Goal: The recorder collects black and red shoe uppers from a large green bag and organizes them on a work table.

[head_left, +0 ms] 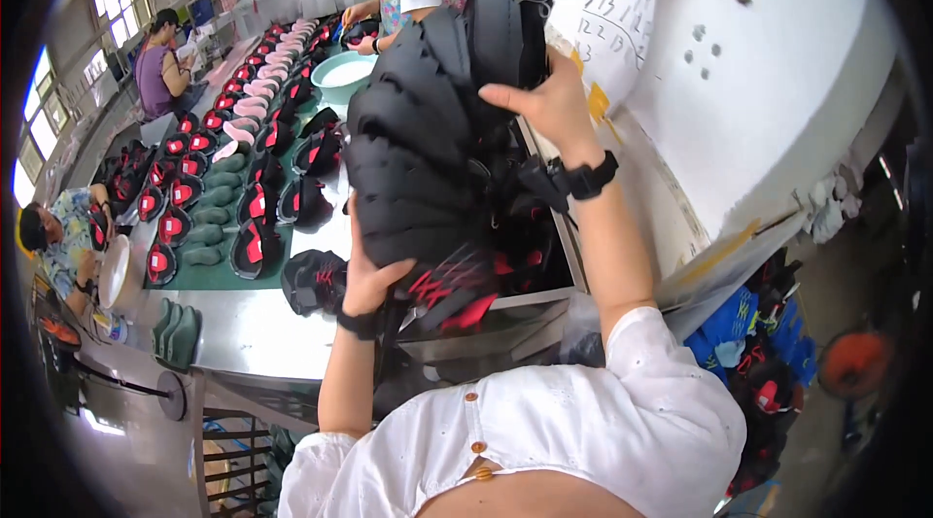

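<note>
This looks like a holding step: the fingers of the left hand [365,283] and right hand [556,108] grasp the near and far ends of a stack of black shoe uppers [408,163] over the counter [255,331], and moving it seemingly calls for two-handed support.

One left hand [367,277], one right hand [559,108], two black-banded wrists [591,178], one stack of black pieces [403,163], its layers too overlapped to count, three co-workers [155,86], one teal basin [340,92], three shirt buttons [478,447], one handwritten sheet [612,22], about six green foot-shaped pieces [211,216] in one column
</note>
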The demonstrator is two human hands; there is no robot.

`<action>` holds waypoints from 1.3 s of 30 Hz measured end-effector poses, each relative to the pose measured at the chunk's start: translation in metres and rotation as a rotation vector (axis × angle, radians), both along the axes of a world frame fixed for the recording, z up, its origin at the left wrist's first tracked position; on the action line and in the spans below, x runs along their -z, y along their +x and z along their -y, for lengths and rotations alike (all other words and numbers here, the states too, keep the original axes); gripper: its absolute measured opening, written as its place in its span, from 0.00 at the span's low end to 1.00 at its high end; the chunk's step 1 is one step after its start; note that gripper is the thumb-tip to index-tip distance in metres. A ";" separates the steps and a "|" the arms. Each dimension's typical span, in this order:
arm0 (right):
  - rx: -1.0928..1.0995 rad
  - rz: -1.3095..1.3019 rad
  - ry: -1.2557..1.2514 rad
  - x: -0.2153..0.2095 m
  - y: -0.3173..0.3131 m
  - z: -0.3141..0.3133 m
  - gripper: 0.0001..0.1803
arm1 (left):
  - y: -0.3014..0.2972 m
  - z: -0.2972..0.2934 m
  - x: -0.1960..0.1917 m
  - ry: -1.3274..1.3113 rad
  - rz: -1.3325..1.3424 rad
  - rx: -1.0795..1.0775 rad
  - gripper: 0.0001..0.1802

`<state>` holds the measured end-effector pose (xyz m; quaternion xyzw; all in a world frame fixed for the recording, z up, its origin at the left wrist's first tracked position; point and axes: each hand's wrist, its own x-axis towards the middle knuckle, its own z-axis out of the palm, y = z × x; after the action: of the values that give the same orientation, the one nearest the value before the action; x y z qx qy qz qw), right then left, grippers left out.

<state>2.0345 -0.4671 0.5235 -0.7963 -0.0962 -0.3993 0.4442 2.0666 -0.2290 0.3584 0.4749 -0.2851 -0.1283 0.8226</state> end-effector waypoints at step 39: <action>0.534 -0.605 -0.472 0.209 0.218 0.197 0.11 | 0.048 0.188 0.068 1.373 0.619 0.002 0.56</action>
<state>2.2527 -0.6642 0.3145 -0.9531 0.1580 -0.2166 0.1404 2.1143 -0.4172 0.2906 0.8952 -0.3595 -0.1387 0.2241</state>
